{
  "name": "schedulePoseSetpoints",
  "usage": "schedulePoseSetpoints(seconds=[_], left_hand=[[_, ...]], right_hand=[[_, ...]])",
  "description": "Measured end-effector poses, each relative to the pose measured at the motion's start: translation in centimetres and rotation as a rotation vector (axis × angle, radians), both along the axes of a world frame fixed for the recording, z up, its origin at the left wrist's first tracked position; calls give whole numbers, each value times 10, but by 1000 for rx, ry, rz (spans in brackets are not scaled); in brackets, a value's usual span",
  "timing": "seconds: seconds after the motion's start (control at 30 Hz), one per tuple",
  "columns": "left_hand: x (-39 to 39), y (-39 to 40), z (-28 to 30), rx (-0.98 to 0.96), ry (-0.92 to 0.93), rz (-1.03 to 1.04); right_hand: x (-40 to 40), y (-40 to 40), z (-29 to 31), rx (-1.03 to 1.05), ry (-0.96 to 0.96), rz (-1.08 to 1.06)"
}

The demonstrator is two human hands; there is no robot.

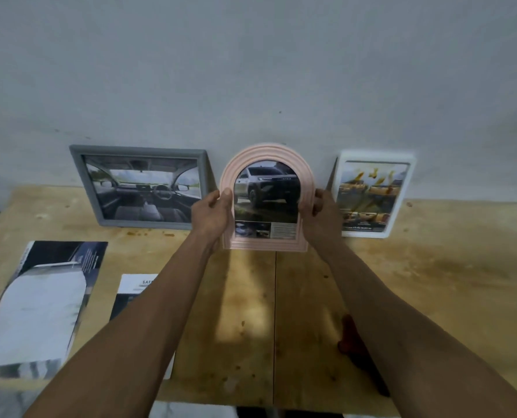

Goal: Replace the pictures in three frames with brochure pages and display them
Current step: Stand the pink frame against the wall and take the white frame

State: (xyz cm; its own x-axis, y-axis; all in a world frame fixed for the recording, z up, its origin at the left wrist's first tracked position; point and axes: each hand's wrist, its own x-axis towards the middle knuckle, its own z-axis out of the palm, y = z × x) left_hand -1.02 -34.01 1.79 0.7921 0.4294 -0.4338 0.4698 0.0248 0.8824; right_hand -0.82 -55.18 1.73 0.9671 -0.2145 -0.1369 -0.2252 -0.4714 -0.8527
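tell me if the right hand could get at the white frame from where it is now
Probably yes. The right hand grips the pink arched frame, but the white frame stands just beside it against the wall with nothing between them. It would have to let go first.

plain grey wall (251, 70) behind stained plywood table (432, 267); seam down tabletop middle; dim light.

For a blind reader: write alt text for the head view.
Two hands, left hand and right hand, hold a pink arched frame with a car page upright by its sides, against the wall on a wooden table. A grey frame leans at its left, a white frame at its right; brochures lie nearer left.
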Motion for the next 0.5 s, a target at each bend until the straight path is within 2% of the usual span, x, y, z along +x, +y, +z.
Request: schedulePoseSetpoints(seconds=[0.17,0.5], left_hand=[[24,-4,-10,-64,2,87],[43,-8,-18,-113,-12,111]], right_hand=[[21,-1,-11,33,-45,-15],[42,-2,-24,70,-25,-43]])
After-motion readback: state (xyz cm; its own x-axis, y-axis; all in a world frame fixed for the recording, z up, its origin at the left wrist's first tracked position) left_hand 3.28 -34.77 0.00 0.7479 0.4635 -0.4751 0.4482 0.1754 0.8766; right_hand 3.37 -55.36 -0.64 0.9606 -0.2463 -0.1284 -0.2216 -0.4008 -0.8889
